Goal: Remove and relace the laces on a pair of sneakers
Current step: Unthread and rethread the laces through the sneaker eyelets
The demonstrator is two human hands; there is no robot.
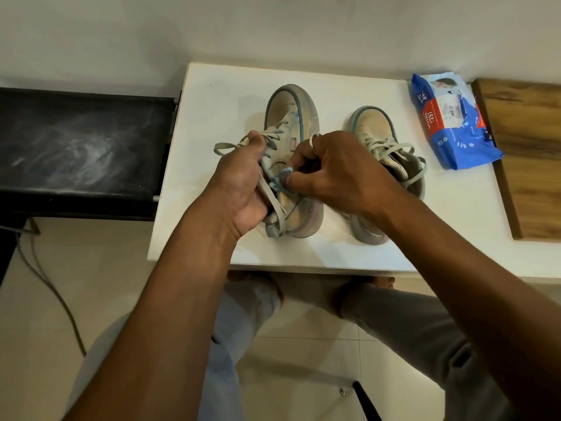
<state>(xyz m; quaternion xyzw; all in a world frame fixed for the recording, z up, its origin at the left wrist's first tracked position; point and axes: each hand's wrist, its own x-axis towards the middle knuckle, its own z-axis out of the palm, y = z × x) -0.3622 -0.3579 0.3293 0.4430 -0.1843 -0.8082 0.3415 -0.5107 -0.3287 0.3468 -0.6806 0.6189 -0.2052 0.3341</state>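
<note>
Two worn beige sneakers with blue trim stand on a white table (303,256), toes pointing away from me. My left hand (239,183) grips the collar side of the left sneaker (288,110) together with a strand of its grey lace (227,145). My right hand (337,168) pinches the lace at a blue eyelet loop near the tongue of the same shoe. The right sneaker (373,126) sits beside it, still laced, partly hidden behind my right hand.
A blue plastic packet (452,129) lies at the table's right side, against a wooden board (528,153). A black surface (79,147) adjoins the table on the left. My knees and a tiled floor show below the near edge.
</note>
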